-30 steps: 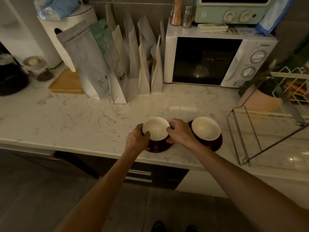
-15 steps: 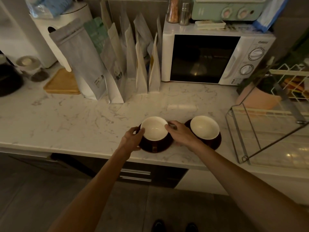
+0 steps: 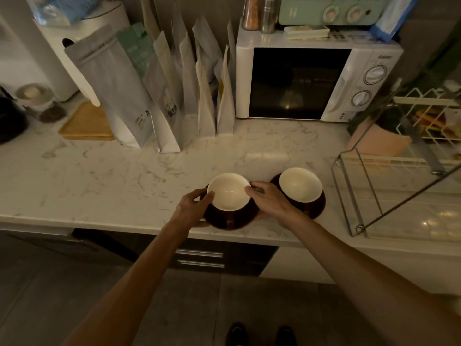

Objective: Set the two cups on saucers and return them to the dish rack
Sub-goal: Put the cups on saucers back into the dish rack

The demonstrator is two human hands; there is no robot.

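Note:
Two dark cups with cream insides stand on dark saucers near the counter's front edge. The left cup (image 3: pixel 228 192) sits on its saucer (image 3: pixel 230 218), which juts a little over the edge. My left hand (image 3: pixel 193 207) grips that saucer's left rim, thumb at the cup. My right hand (image 3: pixel 265 199) grips the saucer's right rim, thumb touching the cup's lip. The right cup (image 3: pixel 300 184) rests on its own saucer (image 3: pixel 318 206), untouched. The wire dish rack (image 3: pixel 359 191) stands to the right.
A white microwave (image 3: pixel 316 81) with a mint oven on top stands at the back. Several paper bags (image 3: pixel 174 96) lean against the wall. A pink pot (image 3: pixel 376 143) sits by the rack; a wooden board (image 3: pixel 87 123) and a jar lie at left.
Both hands have slid from the cup's sides down to the saucer's rims, and cup and saucer have come slightly toward the counter's front edge.

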